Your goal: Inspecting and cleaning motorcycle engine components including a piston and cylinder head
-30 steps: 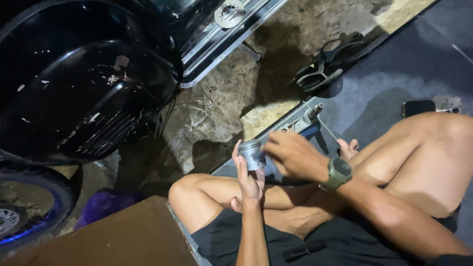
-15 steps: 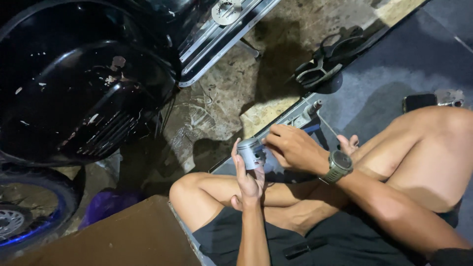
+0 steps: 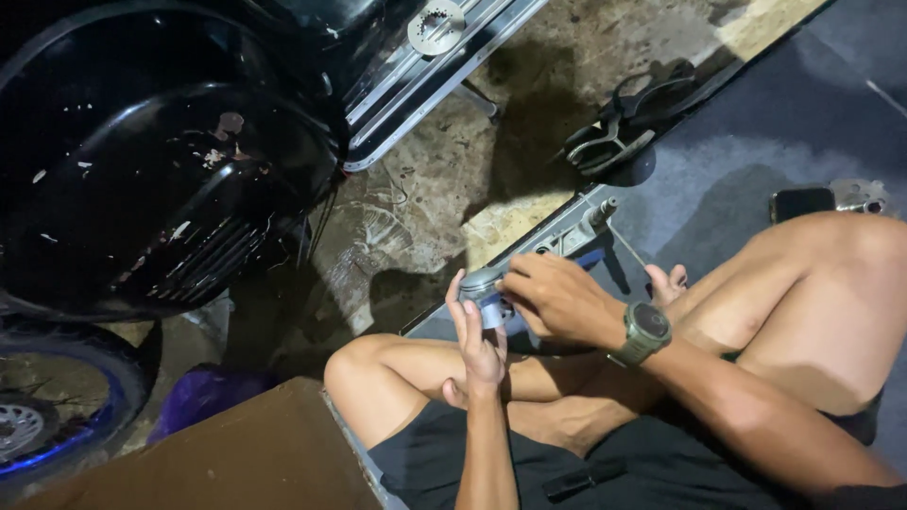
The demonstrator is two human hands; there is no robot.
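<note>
Piston-like metal cylinder (image 3: 484,291) sits above the crossed legs, left hand (image 3: 479,345) wrapped around it, right hand (image 3: 557,300) seemingly pinching its side; a slip would drop it onto the concrete floor (image 3: 425,217).

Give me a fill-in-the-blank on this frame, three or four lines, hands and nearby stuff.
1. The left hand grips a small metal ____ shaped part, apparently a piston.
2. The right hand works at that part, and its wrist wears a ____.
3. The person sits cross-legged beside a black scooter whose wheel has a ____ rim.
4. On the dark mat by the right knee lies a ____.

Missing words: cylinder; watch; blue; phone
</note>
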